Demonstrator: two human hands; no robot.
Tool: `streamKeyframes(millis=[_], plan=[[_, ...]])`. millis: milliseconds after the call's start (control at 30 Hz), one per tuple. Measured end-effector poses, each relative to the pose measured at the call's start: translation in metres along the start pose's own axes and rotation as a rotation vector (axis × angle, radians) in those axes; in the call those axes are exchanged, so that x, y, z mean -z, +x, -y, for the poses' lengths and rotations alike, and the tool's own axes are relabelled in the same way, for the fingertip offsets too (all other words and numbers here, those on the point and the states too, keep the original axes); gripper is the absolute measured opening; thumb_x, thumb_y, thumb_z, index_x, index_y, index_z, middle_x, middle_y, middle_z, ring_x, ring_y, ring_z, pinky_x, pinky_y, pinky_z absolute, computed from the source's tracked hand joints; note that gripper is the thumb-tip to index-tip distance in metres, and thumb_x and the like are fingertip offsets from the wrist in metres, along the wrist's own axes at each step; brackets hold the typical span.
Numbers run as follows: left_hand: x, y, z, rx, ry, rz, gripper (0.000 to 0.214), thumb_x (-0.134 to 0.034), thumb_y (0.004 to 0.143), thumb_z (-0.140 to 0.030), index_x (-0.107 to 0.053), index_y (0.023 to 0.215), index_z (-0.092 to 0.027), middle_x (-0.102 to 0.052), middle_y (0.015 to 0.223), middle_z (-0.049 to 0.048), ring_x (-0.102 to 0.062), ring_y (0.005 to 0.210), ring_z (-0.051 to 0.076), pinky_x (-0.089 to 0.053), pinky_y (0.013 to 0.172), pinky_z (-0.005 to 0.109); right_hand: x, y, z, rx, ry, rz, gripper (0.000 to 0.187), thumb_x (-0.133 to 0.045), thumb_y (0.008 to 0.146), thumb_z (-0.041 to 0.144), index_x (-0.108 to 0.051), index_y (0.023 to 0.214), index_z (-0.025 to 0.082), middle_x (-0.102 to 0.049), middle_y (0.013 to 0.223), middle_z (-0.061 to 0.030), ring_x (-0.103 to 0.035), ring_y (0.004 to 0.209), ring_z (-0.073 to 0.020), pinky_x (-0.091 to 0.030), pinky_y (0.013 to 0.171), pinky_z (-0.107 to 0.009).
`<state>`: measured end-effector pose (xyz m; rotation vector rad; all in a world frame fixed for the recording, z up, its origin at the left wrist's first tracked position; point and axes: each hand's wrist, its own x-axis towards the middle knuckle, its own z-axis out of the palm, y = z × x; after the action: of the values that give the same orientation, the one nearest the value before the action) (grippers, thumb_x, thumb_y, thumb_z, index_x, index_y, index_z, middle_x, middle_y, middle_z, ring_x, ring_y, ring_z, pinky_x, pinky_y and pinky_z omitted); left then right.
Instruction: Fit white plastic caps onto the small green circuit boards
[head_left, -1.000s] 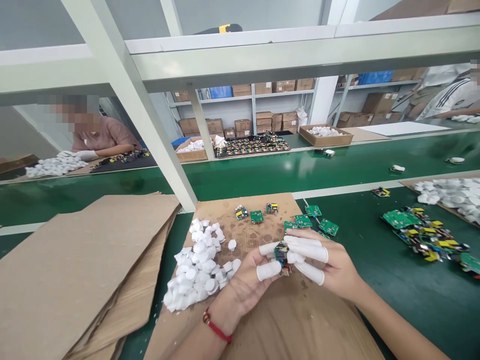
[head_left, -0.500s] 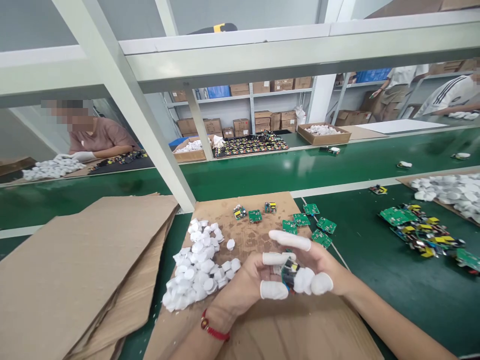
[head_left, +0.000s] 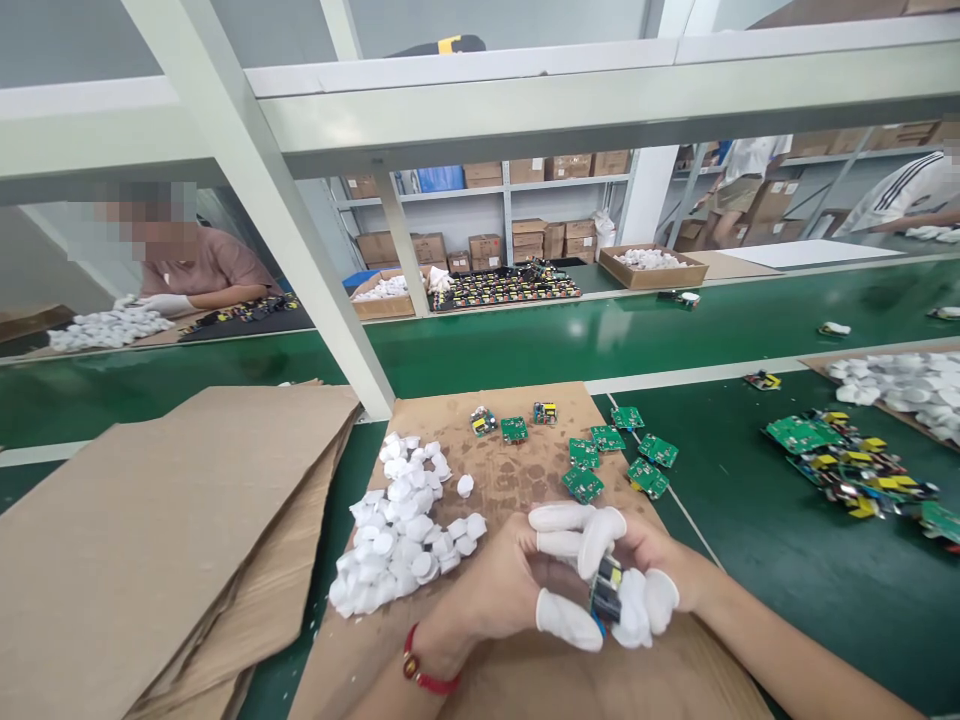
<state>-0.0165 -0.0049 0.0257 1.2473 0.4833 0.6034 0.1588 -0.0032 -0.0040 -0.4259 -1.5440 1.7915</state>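
Note:
White finger cots cover fingertips on both hands. My left hand [head_left: 517, 572] closes its thumb and fingers around one side of a small circuit board [head_left: 606, 590] with black and yellow parts. Opposite it, my right hand [head_left: 656, 565] pinches a white round pad [head_left: 634, 612] against the board, the thumb outside and a bent finger over the board's top edge. Left of my hands lies a heap of white pads [head_left: 405, 520] on a cardboard sheet [head_left: 517, 490]. Beyond them, several green circuit boards [head_left: 583, 485] lie face down.
More circuit boards [head_left: 840, 455] are piled on the green bench at right, near another pad heap [head_left: 892, 385]. Stacked cardboard [head_left: 172, 500] lies left, beside a slanting white post [head_left: 300, 240]. A co-worker [head_left: 210, 265] sits across the green conveyor [head_left: 510, 345].
Both hands have moved slightly down and right with the board. My right fingers, stretched out before, have bent in over the board and now meet the left fingertips.

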Motion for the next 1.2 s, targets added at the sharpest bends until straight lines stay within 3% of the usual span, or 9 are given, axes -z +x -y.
streamKeyframes(millis=[200,367,533,733,933,1033,1200], plan=[[0.007,0.006,0.015,-0.023,-0.075,0.018,0.046,-0.082,0.047,-0.028,-0.068,0.089,-0.015,-0.067,0.084,0.0046,-0.063,0.074,0.019,-0.051,0.071,0.03,0.002,0.004,-0.004,0.148,-0.006,-0.027,0.028,-0.075,0.065,0.039,-0.067,0.088,0.025,-0.055,0.124,-0.0113,-0.046,0.119,-0.0266,-0.041,0.09,-0.043],[0.002,0.014,0.026,-0.017,-0.238,-0.026,0.061,-0.082,0.048,-0.032,-0.061,0.102,-0.015,-0.067,0.082,0.0049,-0.063,0.069,0.016,-0.048,0.057,0.022,0.005,0.007,0.002,0.219,-0.102,-0.058,0.037,-0.073,0.064,0.048,-0.067,0.092,0.025,-0.057,0.12,-0.0114,-0.048,0.116,-0.0287,-0.039,0.093,-0.046],[-0.002,0.014,0.019,0.032,-0.193,-0.119,0.056,-0.083,0.046,-0.03,-0.064,0.096,-0.013,-0.068,0.077,0.0049,-0.063,0.07,0.016,-0.049,0.061,0.023,0.012,0.005,-0.001,0.201,-0.253,-0.087,0.024,-0.073,0.069,0.032,-0.067,0.091,0.022,-0.06,0.116,-0.012,-0.052,0.113,-0.0272,-0.041,0.091,-0.043],[0.002,0.012,0.019,0.025,-0.114,-0.169,0.052,-0.081,0.051,-0.031,-0.064,0.097,-0.013,-0.068,0.076,0.0045,-0.063,0.07,0.016,-0.05,0.065,0.025,0.016,0.006,-0.008,0.18,-0.292,-0.098,0.025,-0.065,0.077,0.039,-0.065,0.094,0.021,-0.059,0.118,-0.0133,-0.056,0.108,-0.0264,-0.045,0.086,-0.041],[0.004,0.013,0.02,0.033,-0.111,-0.114,0.055,-0.081,0.051,-0.027,-0.062,0.101,-0.014,-0.068,0.077,0.0044,-0.063,0.068,0.016,-0.048,0.058,0.022,0.009,0.009,-0.001,0.208,-0.288,-0.094,0.033,-0.066,0.071,0.049,-0.064,0.085,0.02,-0.063,0.11,-0.0128,-0.057,0.104,-0.0278,-0.045,0.085,-0.043],[0.002,0.013,0.018,0.05,-0.096,-0.151,0.053,-0.08,0.051,-0.028,-0.063,0.099,-0.014,-0.068,0.076,0.0044,-0.062,0.067,0.015,-0.047,0.053,0.02,0.006,0.008,0.002,0.209,-0.252,-0.085,0.04,-0.066,0.068,0.054,-0.063,0.087,0.02,-0.061,0.113,-0.013,-0.056,0.105,-0.0282,-0.045,0.084,-0.043],[0.0,0.014,0.017,0.053,-0.048,-0.219,0.049,-0.083,0.045,-0.028,-0.066,0.089,-0.013,-0.067,0.073,0.0031,-0.061,0.065,0.015,-0.048,0.058,0.022,0.008,0.007,0.002,0.261,-0.468,-0.126,0.035,-0.059,0.076,0.052,-0.065,0.089,0.019,-0.063,0.108,-0.0135,-0.056,0.104,-0.0267,-0.044,0.086,-0.041]])
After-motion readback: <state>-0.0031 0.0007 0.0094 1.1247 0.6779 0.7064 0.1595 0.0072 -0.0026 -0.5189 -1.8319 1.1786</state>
